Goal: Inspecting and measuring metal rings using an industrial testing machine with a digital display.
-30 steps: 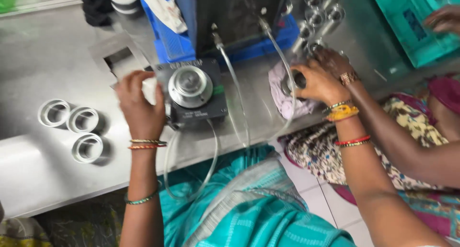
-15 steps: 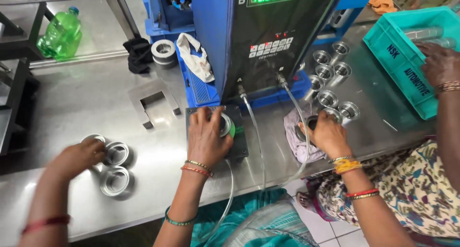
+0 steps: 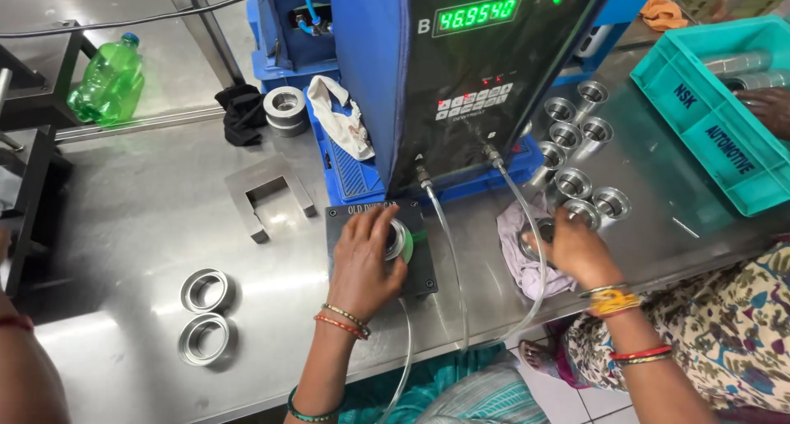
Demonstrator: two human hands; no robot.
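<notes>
Two hands are seen at a steel table [image 3: 148, 218]. The left hand [image 3: 368, 259] is closed over a metal ring [image 3: 398, 240] seated on a dark gauge block [image 3: 420, 268], near the blue machine [image 3: 444, 70]. The right hand [image 3: 576, 247] is gripping a second ring [image 3: 539, 239] over a pale cloth [image 3: 522, 268], right of the block. Two loose rings [image 3: 206, 315] are noted on the table's near left side. A teal crate [image 3: 724, 136] is placed far right.

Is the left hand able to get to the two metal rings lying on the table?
Probably yes. The left hand rests on a ring on the dark plate, and the two metal rings lie off to its left on the bare steel table, with nothing standing between them.
</notes>
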